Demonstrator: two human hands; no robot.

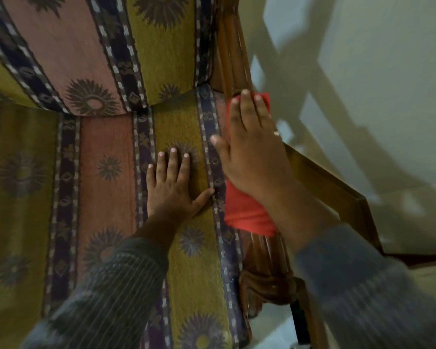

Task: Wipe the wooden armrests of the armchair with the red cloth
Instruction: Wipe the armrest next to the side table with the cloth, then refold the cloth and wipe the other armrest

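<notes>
The armchair's right wooden armrest (267,258) runs from the bottom centre up toward the backrest. A red cloth (247,215) lies draped along it. My right hand (252,147) presses flat on the cloth with fingers stretched toward the backrest, covering the cloth's middle. My left hand (171,182) rests palm down, fingers spread, on the patterned seat cushion (106,159) just left of the armrest, holding nothing. The armrest under the cloth and hand is hidden.
The striped backrest cushion (91,54) fills the upper left. The carved wooden back post (232,46) rises at top centre. A wooden table edge (337,187) stands close on the right of the armrest. A pale wall with shadows lies beyond.
</notes>
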